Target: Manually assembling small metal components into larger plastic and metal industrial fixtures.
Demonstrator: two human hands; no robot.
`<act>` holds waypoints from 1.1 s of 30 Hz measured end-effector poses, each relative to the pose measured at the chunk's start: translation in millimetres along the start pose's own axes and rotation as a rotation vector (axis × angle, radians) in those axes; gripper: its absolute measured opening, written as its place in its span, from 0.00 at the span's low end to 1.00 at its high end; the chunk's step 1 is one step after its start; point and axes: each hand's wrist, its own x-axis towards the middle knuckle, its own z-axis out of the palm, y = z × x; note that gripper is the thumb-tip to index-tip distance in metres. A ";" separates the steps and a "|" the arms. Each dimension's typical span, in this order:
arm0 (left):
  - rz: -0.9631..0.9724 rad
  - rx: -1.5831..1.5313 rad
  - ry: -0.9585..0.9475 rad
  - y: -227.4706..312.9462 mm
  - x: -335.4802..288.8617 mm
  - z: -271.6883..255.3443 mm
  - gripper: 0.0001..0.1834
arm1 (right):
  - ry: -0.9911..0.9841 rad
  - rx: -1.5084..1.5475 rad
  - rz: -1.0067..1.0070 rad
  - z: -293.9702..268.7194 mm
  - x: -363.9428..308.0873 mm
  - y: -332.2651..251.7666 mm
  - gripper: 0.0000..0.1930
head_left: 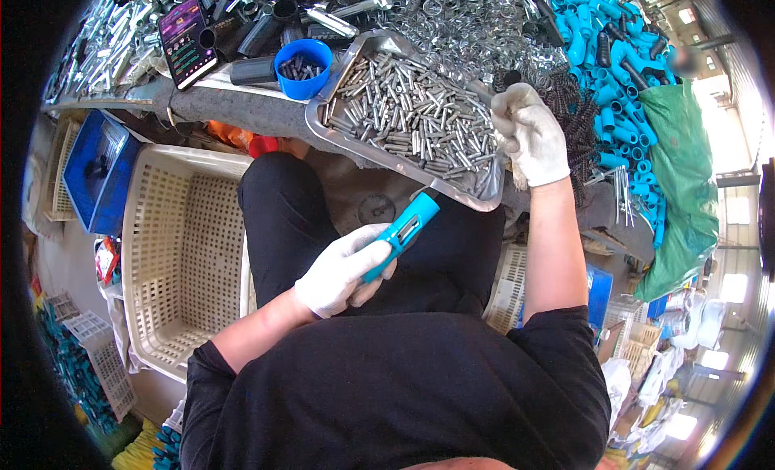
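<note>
In a white glove, my left hand (345, 270) is wrapped round a teal plastic tube-shaped handle (410, 220). The handle tilts up to the right over my lap; a slot in its side shows a metal part inside, and a dark piece sits at its upper end. My right hand (533, 137), also gloved, is raised at the right rim of a metal tray (478, 201) full of short metal pins (404, 107). Its fingers are curled together, and what they hold, if anything, is hidden. Dark coil springs (571, 107) lie just right of that hand.
A blue cup (303, 89) of small dark parts and a phone (187, 44) stand on the bench left of the tray. Shiny metal clips (460, 22) and teal plastic pieces (593, 34) are heaped behind. A cream crate (145, 252) stands left of my legs; green sheeting (682, 179) hangs right.
</note>
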 end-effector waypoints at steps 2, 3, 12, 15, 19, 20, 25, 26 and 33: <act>-0.002 0.000 0.000 0.5 0.6 0.6 0.31 | -0.067 -0.648 0.053 -3.2 0.2 -4.5 0.11; -0.001 0.000 0.001 0.9 0.9 0.6 0.31 | -0.152 -1.133 -0.245 0.6 0.0 -1.9 0.13; 0.012 0.016 -0.003 0.6 3.8 0.7 0.29 | -0.300 -1.643 -0.293 18.5 0.8 1.2 0.11; 0.014 0.018 -0.029 2.9 3.3 2.6 0.29 | -0.143 -1.422 -0.143 31.5 4.1 -6.3 0.11; 0.021 0.010 -0.020 -1.8 2.9 0.6 0.28 | -0.417 -1.353 -0.401 105.3 37.9 -25.9 0.11; 0.023 0.012 -0.018 -2.1 2.4 -0.6 0.28 | -0.514 -1.338 -0.479 127.6 50.5 -25.7 0.12; 0.032 -0.009 -0.045 -3.2 -1.1 -6.5 0.27 | -0.764 -1.584 -0.598 221.8 90.9 -6.4 0.14; 0.035 -0.010 -0.044 -3.1 -2.7 -7.8 0.26 | -0.737 -1.707 -0.607 230.9 95.4 1.5 0.14; 0.040 -0.042 -0.033 1.0 -4.9 -16.9 0.26 | -0.804 -1.603 -0.733 211.2 102.2 -8.7 0.16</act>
